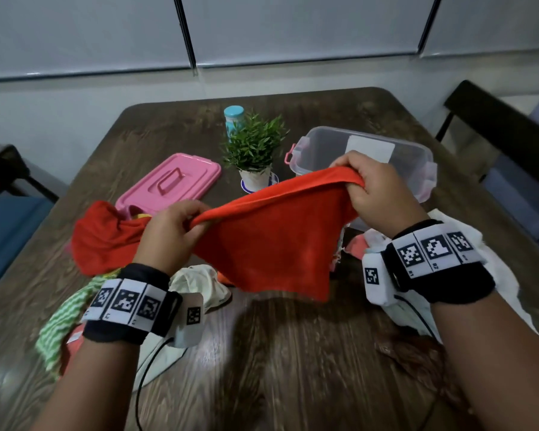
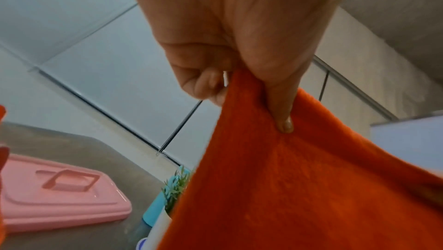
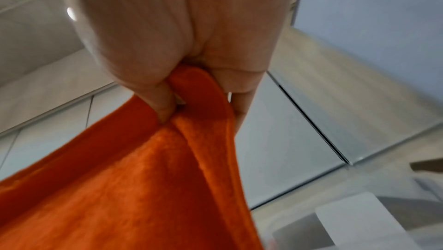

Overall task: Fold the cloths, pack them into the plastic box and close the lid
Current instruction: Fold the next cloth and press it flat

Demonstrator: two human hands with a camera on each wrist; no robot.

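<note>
Because a cloth must be spread flat before it can be folded, the orange-red cloth (image 1: 271, 231) is held up above the wooden table (image 1: 293, 353), stretched along its top edge between two pinching grips. One corner is pinched by the left hand (image 1: 171, 231), thumb against curled fingers, at about nine o'clock of the cloth; the other corner is gripped by the right hand (image 1: 377, 188) at about two o'clock, with the hem bunched inside the closed fingers, as is seen from the right wrist. The rest of the cloth hangs free in a loose triangle, which suggests the edge is being sought out and straightened before a first fold. The clear plastic box (image 1: 367, 157) is left open at one o'clock, apparently empty, ready for packing. Its pink lid (image 1: 175, 178) is laid aside at eleven o'clock, out of the way. Unfolded cloths are heaped nearby: a red one (image 1: 103, 237) and a green striped one (image 1: 63, 321) at nine o'clock, white ones (image 1: 448, 275) at three o'clock. A potted plant (image 1: 254, 150) stands at twelve o'clock.
</note>
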